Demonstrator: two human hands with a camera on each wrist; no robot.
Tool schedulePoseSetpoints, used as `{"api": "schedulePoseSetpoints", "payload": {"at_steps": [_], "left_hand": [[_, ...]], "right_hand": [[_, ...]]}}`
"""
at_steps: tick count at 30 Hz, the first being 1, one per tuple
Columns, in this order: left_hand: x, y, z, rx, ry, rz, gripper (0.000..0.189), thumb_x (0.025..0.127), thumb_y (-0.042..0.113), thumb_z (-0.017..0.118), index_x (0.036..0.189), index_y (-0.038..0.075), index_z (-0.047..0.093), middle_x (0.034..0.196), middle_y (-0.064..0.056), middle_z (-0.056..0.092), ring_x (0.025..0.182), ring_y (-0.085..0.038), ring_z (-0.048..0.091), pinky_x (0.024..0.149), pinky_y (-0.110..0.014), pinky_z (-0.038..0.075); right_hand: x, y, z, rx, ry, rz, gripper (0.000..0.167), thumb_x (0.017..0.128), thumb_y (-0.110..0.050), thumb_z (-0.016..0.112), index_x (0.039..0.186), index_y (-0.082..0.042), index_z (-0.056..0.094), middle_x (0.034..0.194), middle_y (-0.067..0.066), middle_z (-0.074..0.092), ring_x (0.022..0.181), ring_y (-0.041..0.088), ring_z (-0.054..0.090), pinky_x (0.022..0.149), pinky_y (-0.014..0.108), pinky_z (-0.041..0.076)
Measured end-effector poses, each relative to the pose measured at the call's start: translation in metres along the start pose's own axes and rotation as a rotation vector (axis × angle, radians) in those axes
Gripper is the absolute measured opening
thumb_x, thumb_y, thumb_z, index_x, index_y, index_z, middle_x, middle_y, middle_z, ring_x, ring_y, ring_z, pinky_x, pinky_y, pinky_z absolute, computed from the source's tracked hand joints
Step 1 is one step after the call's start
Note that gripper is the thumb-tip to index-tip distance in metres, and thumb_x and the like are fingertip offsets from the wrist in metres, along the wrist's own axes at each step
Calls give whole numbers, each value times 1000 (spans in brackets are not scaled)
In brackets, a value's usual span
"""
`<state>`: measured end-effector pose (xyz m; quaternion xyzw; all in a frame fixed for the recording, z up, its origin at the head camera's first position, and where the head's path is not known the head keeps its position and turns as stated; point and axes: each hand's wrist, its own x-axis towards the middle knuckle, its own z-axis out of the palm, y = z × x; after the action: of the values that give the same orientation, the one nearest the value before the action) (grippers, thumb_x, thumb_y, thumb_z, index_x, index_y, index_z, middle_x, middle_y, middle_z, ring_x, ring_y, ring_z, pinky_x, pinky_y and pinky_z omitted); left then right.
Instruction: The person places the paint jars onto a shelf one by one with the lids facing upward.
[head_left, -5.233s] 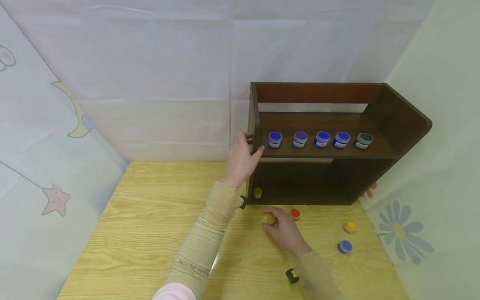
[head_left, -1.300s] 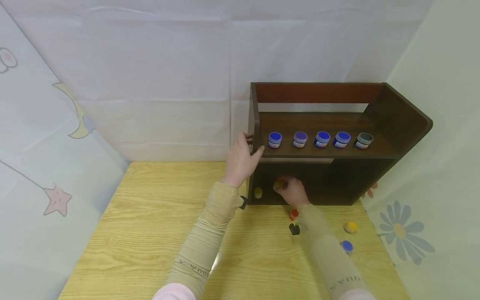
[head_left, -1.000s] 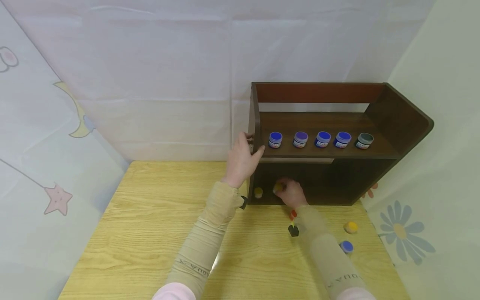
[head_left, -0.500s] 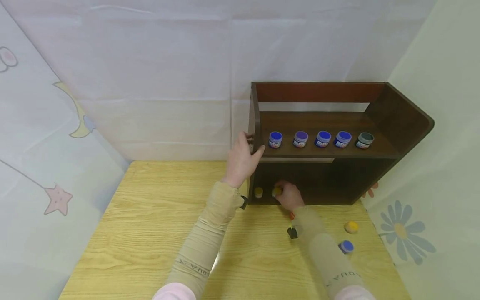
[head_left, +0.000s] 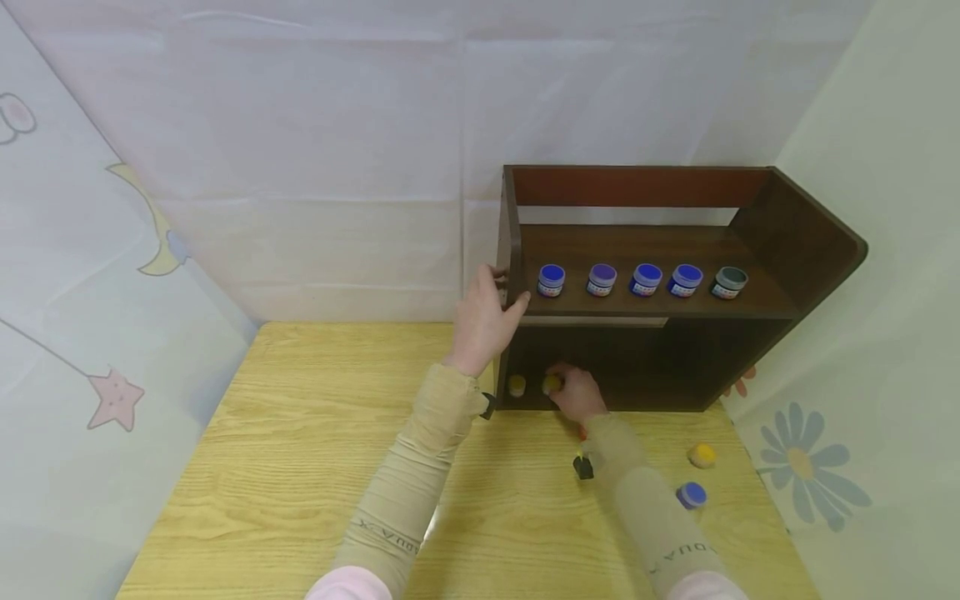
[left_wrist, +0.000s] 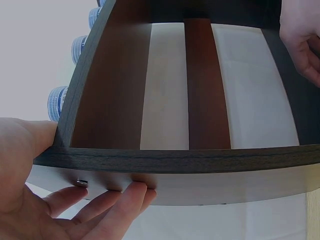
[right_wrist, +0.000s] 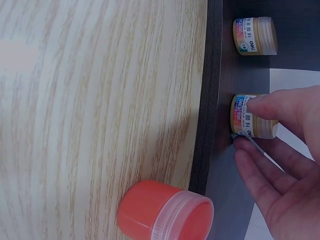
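My left hand [head_left: 483,321] grips the left side panel of a dark brown wooden shelf [head_left: 622,240]. In the left wrist view, its thumb lies at the front edge and its fingers press the outer face. Inside the lower compartment, my right hand [head_left: 579,395] pinches a yellow-ochre paint jar [right_wrist: 241,116] standing upright on the bottom board, thumb on the label and fingers on the other side. To its left, a matching paint jar [head_left: 517,385] stands apart. A red paint jar [right_wrist: 150,210] sits on the table before the shelf, mostly hidden by my right arm in the head view.
Along the upper board stand several blue and purple paint jars [head_left: 647,280] and a dark one [head_left: 729,282]. A yellow-lidded jar [head_left: 702,455] and a blue jar [head_left: 692,496] are on the wooden table [head_left: 315,467] at right. Fabric walls [head_left: 337,167] enclose the back and sides.
My right hand has carried the yellow-ochre jar from over the table into the lower compartment, then down and slightly left onto the board. My left hand has stayed on the side panel.
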<state>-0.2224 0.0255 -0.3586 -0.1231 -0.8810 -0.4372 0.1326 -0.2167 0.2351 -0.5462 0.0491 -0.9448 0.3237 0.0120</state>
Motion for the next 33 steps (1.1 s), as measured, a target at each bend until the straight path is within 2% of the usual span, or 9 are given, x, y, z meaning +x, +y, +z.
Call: {"api": "schedulePoseSetpoints", "payload": {"at_steps": [11,18,20,26,30,33], "left_hand": [[0,0,1,11,4,9,49,99,32,68,133,4,46,124,-12,62,94,-25,65,71,-40,55],[0,0,0,14,-3,7,49,100,33,68,133,4,47,124,-12,63,95,-25,65,72,-40,55],[0,0,0,15,-4,4,49,100,33,67,133,4,47,124,-11,63,95,-25,65,72,-40,55],[0,0,1,1,-6,-4,49,100,33,67,133,4,47,124,-11,62,97,-25,65,74,-40,55],[0,0,1,-4,-3,-7,49,100,32,68,133,4,46,124,-12,62,98,-26,65,76,-41,55],[0,0,1,-6,-4,-12,49,100,32,68,133,4,46,125,-12,62,98,-27,65,76,-41,55]], "right_hand": [[0,2,1,-14,-1,-19,36,86,-1,76,121,0,67,117,24,68,108,44,64,92,56,50],[0,2,1,22,-40,-20,59,83,5,74,139,-1,56,137,26,58,124,45,54,101,57,44],[0,1,-1,26,-49,-22,63,82,6,73,142,-1,53,137,27,56,125,46,53,101,57,44],[-1,-6,-14,12,-61,-60,58,83,5,75,138,2,56,129,29,59,113,44,59,93,55,50],[-3,-15,-26,15,-51,-83,51,83,10,69,133,4,60,124,27,62,101,41,63,85,53,53],[-3,-20,-32,12,-34,-94,45,84,10,66,128,4,64,121,26,64,99,40,64,84,52,53]]}}
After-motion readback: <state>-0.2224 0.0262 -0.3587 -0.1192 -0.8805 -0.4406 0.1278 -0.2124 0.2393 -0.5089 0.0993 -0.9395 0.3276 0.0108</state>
